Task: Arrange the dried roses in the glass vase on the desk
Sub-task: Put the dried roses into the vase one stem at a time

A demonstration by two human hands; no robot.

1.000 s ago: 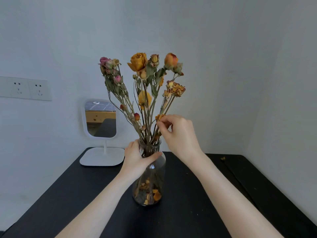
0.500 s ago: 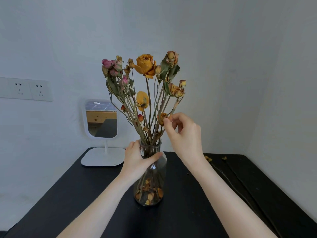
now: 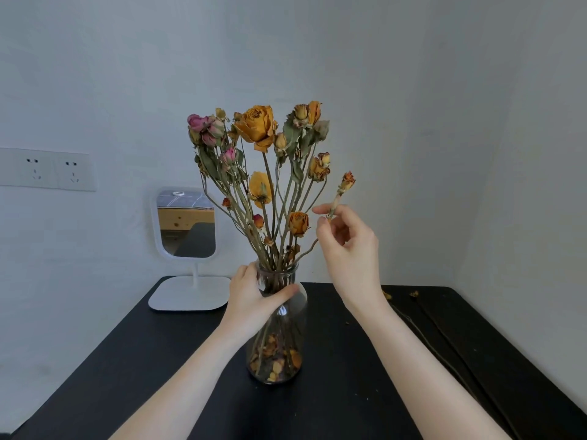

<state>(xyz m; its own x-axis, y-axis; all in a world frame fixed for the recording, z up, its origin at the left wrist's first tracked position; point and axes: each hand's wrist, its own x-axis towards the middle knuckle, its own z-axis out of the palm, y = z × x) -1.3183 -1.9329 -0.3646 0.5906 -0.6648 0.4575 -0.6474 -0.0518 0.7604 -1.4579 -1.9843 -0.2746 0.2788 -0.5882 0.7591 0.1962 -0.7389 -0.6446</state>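
A clear glass vase [image 3: 279,341] stands on the black desk [image 3: 133,360], with loose dried petals at its bottom. A bunch of dried roses [image 3: 257,128], orange, yellow and pink, fans out of its neck. My left hand [image 3: 251,300] grips the vase's neck from the left, thumb across the front. My right hand [image 3: 349,246] is raised to the right of the bunch and pinches the stem of a small orange rosebud [image 3: 347,181], held out apart from the other blooms.
A white standing mirror [image 3: 185,223] sits at the desk's back left. A double wall socket [image 3: 47,169] is on the left wall. Bare stems and petal crumbs [image 3: 413,295] lie on the desk's right side. White walls close in behind and at right.
My right hand has moved up and to the right, drawing a small rosebud on its stem out from the bunch. The blooms have shifted slightly. My left hand stays on the vase's neck.
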